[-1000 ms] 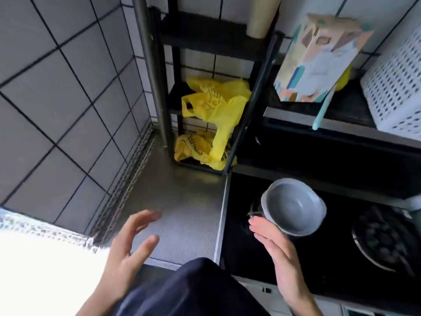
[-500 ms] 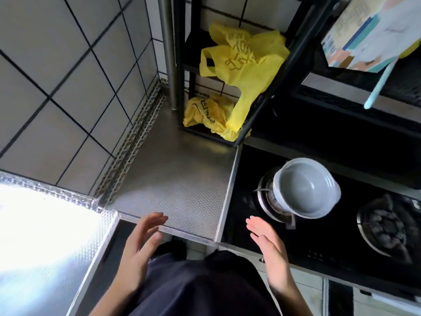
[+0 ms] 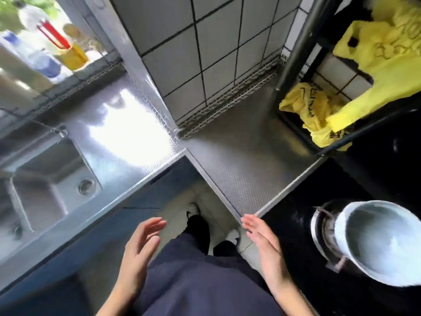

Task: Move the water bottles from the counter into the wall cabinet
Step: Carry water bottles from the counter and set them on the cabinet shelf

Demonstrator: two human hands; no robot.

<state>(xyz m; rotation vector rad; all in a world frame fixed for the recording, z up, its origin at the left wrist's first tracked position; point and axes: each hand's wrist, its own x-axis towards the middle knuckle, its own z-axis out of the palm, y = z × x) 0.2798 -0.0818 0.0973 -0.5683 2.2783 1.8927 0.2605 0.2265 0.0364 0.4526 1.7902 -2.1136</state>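
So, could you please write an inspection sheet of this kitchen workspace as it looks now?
Surface: steel corner counter, bare in the middle, with strong glare near the sink.
Job's things: blurred bottles on the window ledge at upper left; no wall cabinet seen.
Clutter: yellow plastic bags on the black rack; grey pot on the stove burner.
Grippers: left hand and right hand both open, empty, held over the floor.
Cables: nothing seen.
Surroundings: grey tiled wall, black stove top, the person's dark trousers and shoes below.
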